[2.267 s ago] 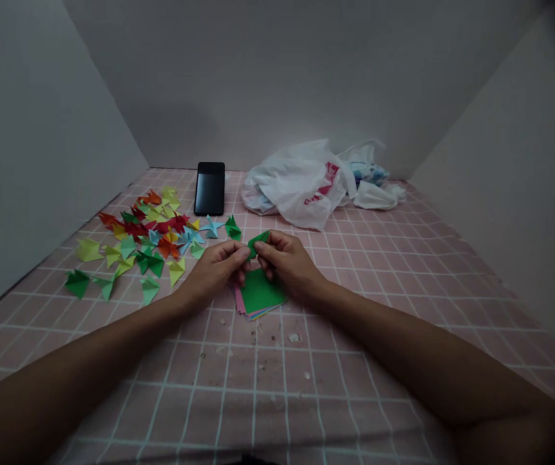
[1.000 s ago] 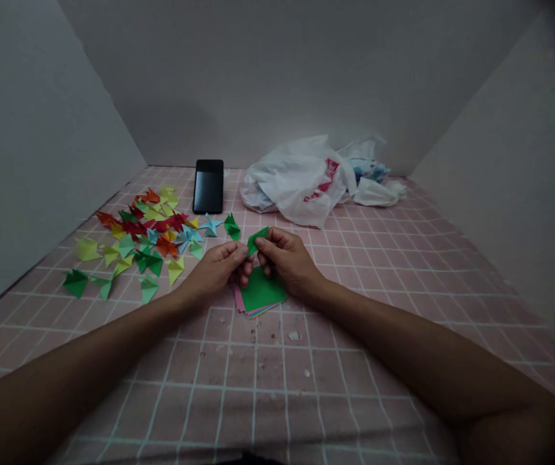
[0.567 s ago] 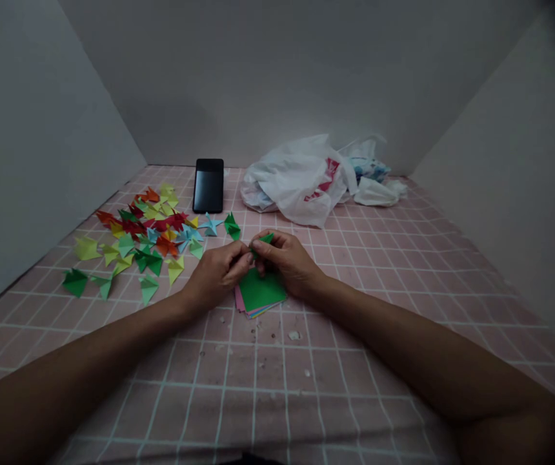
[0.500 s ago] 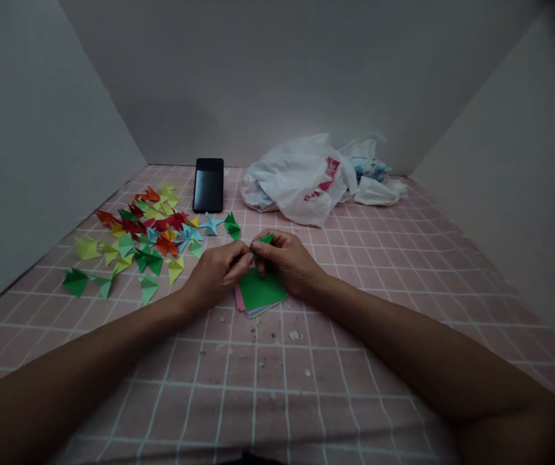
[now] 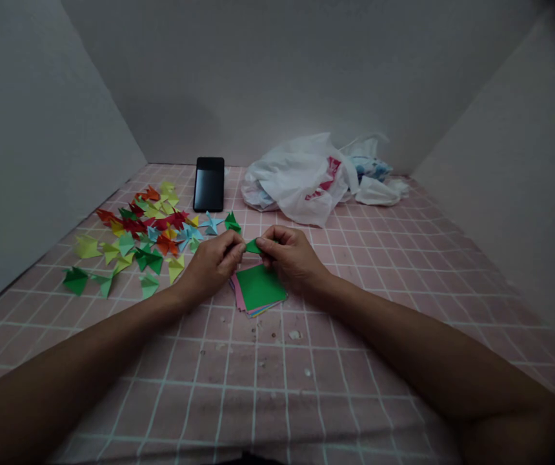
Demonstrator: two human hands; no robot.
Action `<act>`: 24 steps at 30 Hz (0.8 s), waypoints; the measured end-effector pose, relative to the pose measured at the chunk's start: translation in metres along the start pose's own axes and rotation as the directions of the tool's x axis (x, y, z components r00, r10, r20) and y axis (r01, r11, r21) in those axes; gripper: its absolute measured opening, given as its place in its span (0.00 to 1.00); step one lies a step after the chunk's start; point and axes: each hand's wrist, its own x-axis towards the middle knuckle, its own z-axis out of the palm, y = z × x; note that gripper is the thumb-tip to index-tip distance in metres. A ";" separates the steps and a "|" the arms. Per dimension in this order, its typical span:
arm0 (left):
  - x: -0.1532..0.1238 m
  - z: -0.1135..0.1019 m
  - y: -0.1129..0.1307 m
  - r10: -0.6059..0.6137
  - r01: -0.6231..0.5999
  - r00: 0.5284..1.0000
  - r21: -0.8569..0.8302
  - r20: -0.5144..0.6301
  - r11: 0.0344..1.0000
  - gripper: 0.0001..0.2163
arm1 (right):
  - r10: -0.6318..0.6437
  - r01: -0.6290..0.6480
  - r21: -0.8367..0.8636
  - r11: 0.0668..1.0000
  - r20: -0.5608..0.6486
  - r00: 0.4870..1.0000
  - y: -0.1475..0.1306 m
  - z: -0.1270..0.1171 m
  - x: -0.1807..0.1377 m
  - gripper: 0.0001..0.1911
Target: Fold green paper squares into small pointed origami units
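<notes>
My left hand [image 5: 212, 261] and my right hand [image 5: 290, 255] meet at the middle of the pink tiled floor [image 5: 277, 381]. Between their pinched fingertips sits a small folded piece of green paper [image 5: 253, 246], mostly hidden by the fingers. Just below the hands lies a stack of square coloured sheets [image 5: 258, 290] with a green one on top. Left of my hands, several folded paper shapes [image 5: 144, 236] in red, yellow, green and blue are scattered about.
A black phone [image 5: 209, 184] lies face up near the back wall. Crumpled white plastic bags [image 5: 306, 181] fill the back right. Grey walls close in on the left, back and right. Small crumbs [image 5: 294, 336] dot the tiles near me.
The green piece was lifted and turned, pressed low between my fingers, and is now held flatter and higher above the stack. Both hands stayed close together throughout.
</notes>
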 end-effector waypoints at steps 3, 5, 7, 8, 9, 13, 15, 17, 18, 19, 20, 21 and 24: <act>0.001 0.000 -0.005 -0.046 0.044 0.995 -0.029 -0.084 0.999 0.09 | 0.037 -0.036 -0.033 0.999 0.027 0.999 0.000 0.002 0.000 0.16; 0.002 0.001 -0.007 -0.105 0.089 0.988 -0.140 -0.113 0.986 0.09 | 0.034 -0.032 -0.066 0.997 0.026 0.999 0.000 0.003 -0.001 0.15; 0.003 0.003 -0.008 -0.187 0.145 0.978 -0.345 -0.091 0.927 0.11 | 0.008 -0.008 -0.082 0.997 0.008 1.000 0.001 0.005 -0.003 0.13; 0.003 0.005 -0.008 -0.228 0.173 0.971 -0.451 -0.070 0.876 0.12 | -0.007 0.006 -0.084 0.996 -0.003 1.000 0.002 0.005 -0.004 0.13; 0.002 0.007 -0.007 -0.269 0.204 0.962 -0.539 -0.044 0.817 0.13 | -0.021 0.020 -0.091 0.996 -0.012 1.000 0.002 0.006 -0.005 0.13; 0.000 0.014 -0.002 -0.408 0.340 0.912 -0.656 0.054 0.674 0.16 | -0.095 0.088 -0.171 0.981 -0.032 0.995 0.004 0.008 -0.010 0.12; -0.002 0.015 0.002 -0.429 0.360 0.901 -0.664 0.065 0.655 0.17 | -0.134 0.125 -0.219 0.968 -0.028 0.991 0.004 0.010 -0.012 0.12; -0.003 0.015 0.005 -0.428 0.342 0.903 -0.674 0.042 0.654 0.17 | -0.155 0.146 -0.240 0.960 -0.016 0.988 0.004 0.011 -0.014 0.12; -0.003 0.015 0.006 -0.425 0.331 0.905 -0.675 0.027 0.660 0.16 | -0.156 0.149 -0.241 0.959 -0.010 0.988 0.003 0.012 -0.015 0.12; -0.004 0.014 0.006 -0.420 0.321 0.907 -0.671 0.015 0.668 0.16 | -0.153 0.148 -0.236 0.960 -0.005 0.988 0.003 0.012 -0.015 0.12; -0.004 0.014 0.007 -0.415 0.314 0.910 -0.668 0.008 0.675 0.15 | -0.148 0.144 -0.227 0.963 -0.002 0.989 0.003 0.012 -0.015 0.12; -0.004 0.014 0.006 -0.413 0.310 0.911 -0.667 0.004 0.678 0.15 | -0.141 0.138 -0.217 0.966 0.000 0.990 0.003 0.012 -0.015 0.12; -0.004 0.014 0.006 -0.413 0.307 0.911 -0.675 0.003 0.671 0.15 | -0.131 0.128 -0.210 0.969 -0.001 0.991 0.003 0.011 -0.014 0.12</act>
